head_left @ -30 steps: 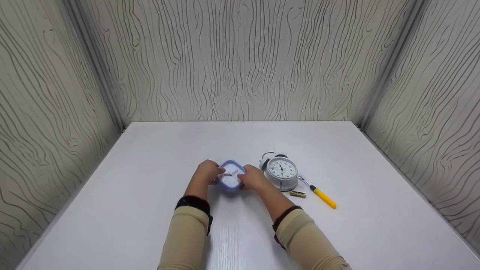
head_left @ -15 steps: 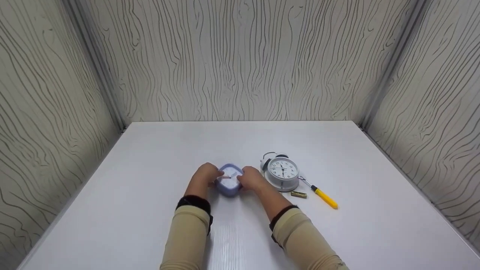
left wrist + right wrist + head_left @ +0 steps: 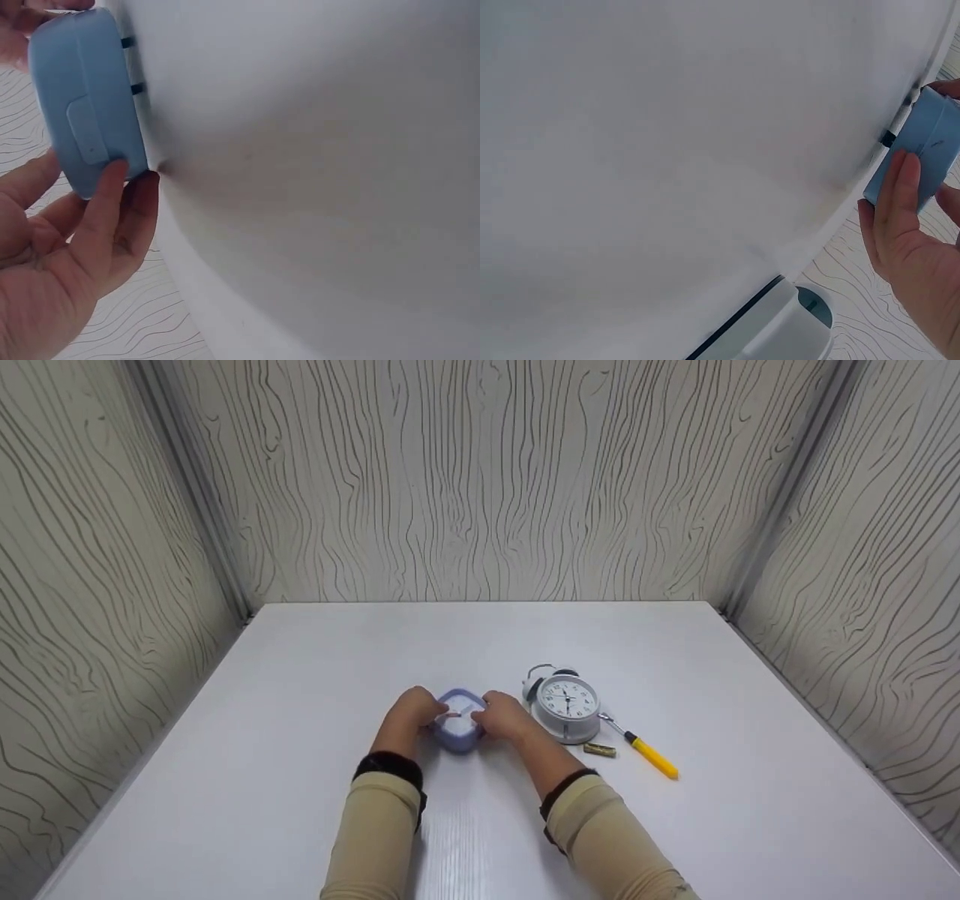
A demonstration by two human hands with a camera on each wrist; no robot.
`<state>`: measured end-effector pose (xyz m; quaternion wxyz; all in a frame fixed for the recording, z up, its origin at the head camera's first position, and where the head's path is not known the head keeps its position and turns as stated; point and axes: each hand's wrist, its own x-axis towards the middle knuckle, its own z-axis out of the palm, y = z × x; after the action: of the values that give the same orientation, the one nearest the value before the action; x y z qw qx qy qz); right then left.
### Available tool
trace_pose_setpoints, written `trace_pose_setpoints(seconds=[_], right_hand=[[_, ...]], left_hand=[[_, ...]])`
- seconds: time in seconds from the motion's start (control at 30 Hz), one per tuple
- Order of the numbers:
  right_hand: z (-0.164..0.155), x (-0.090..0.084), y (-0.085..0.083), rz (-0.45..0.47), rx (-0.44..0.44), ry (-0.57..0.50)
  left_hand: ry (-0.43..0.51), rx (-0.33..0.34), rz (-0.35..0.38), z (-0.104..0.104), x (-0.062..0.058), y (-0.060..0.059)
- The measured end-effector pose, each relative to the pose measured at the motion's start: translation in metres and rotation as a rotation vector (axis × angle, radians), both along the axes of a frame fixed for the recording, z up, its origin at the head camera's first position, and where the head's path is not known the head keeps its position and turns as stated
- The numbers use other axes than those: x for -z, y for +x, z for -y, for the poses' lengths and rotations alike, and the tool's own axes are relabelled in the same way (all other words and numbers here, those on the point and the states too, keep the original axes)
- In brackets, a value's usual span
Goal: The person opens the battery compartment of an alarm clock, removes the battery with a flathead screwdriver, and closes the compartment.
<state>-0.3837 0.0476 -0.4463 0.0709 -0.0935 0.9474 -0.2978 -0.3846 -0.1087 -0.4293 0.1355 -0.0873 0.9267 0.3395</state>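
Blue clock (image 3: pixel 458 725): held on the white table (image 3: pixel 300 780), near the middle, between both hands.
Left hand (image 3: pixel 411 714): fingers curled against the clock's left side, gripping it.
Right hand (image 3: pixel 504 718): fingers clamped on its right side.
White alarm clock (image 3: pixel 566 705): stood just right of the right hand.
Battery (image 3: pixel 599 750) and yellow screwdriver (image 3: pixel 646 754): laid near the white clock's right.

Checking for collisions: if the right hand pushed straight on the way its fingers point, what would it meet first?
The right hand already grips the blue clock; beyond it lies the left hand. Depth is unclear.
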Motion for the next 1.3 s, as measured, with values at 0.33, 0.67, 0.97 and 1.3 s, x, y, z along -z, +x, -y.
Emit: trace_pose_setpoints(seconds=[0.33,0.67,0.97,1.3], right_hand=[[0.0,-0.002,0.005,-0.005,-0.026,-0.024],[-0.002,-0.002,0.005,0.004,0.001,-0.023],[-0.01,-0.008,0.008,-0.061,-0.005,0.026],[-0.023,-0.019,0.009,-0.068,-0.013,-0.019]], left_hand=[[0.005,0.021,-0.005,0.001,-0.002,0.003],[-0.006,0.02,0.005,0.001,-0.001,0.002],[-0.023,0.02,-0.032,-0.001,-0.006,0.001],[0.005,0.031,-0.101,-0.006,-0.014,-0.001]])
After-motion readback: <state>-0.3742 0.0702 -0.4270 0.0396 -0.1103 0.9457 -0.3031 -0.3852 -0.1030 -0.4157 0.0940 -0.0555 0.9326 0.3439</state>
